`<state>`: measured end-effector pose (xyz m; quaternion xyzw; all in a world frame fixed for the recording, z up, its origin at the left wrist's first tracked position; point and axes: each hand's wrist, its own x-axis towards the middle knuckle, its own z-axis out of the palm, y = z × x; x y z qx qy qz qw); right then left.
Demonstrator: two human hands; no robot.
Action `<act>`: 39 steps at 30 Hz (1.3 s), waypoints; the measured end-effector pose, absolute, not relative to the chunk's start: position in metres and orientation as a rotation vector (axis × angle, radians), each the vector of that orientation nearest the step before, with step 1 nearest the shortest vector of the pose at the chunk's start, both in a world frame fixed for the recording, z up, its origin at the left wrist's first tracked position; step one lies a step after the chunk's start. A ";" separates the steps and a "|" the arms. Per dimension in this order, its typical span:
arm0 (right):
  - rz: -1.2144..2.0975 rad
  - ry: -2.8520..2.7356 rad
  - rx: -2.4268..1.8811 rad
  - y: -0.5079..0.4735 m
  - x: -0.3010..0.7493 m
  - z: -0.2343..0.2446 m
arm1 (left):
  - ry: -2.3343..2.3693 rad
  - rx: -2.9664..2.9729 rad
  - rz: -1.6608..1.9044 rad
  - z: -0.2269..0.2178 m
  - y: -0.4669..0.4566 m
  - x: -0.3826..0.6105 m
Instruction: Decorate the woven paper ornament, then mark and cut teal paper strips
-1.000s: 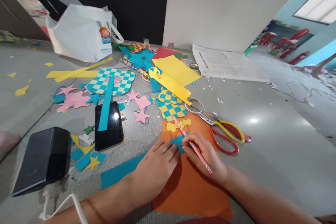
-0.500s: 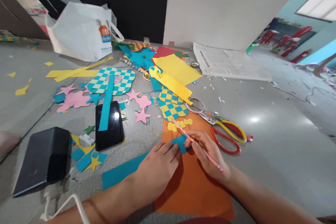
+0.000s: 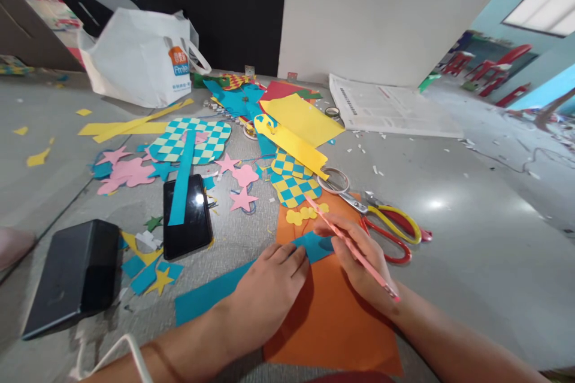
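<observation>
My left hand (image 3: 275, 287) presses down on a blue paper strip (image 3: 211, 292), its fingers bent over the strip and the thumb mostly hidden. The strip slants up to the right, its far end lying across an orange sheet (image 3: 345, 323). In my right hand (image 3: 362, 257) is a pink pencil (image 3: 345, 240), slanting with its upper end near the checkered paper cutout (image 3: 294, 190). That hand hovers just beside the strip's right end. Small yellow paper flowers (image 3: 308, 213) lie at the top of the orange sheet. Scissors (image 3: 390, 227) with red and yellow handles rest to the right.
A phone (image 3: 187, 251) and a black box-like device (image 3: 72, 278) lie on the left. Pink stars and flowers (image 3: 135, 172) are scattered behind them. A white bag (image 3: 139, 60), yellow sheet (image 3: 305, 119), tape roll (image 3: 333, 181) and newspaper (image 3: 390, 109) sit farther back.
My right hand has lifted slightly and shifted right, off the end of the blue strip, carrying the pencil with it. My left hand stays in place.
</observation>
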<state>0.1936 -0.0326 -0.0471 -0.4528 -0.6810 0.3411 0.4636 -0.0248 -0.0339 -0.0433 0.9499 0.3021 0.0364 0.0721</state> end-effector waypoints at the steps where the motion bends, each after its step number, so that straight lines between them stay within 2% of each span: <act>1: 0.820 -1.677 -1.118 -0.033 0.194 -0.046 | 0.911 2.860 0.114 -0.043 -0.034 -0.025; 27: 1.043 -1.582 -1.083 -0.030 0.196 -0.042 | 0.898 2.924 0.176 -0.043 -0.034 -0.025; 39: 1.091 -1.590 -1.237 -0.023 0.198 -0.052 | 0.919 2.941 0.209 -0.045 -0.036 -0.026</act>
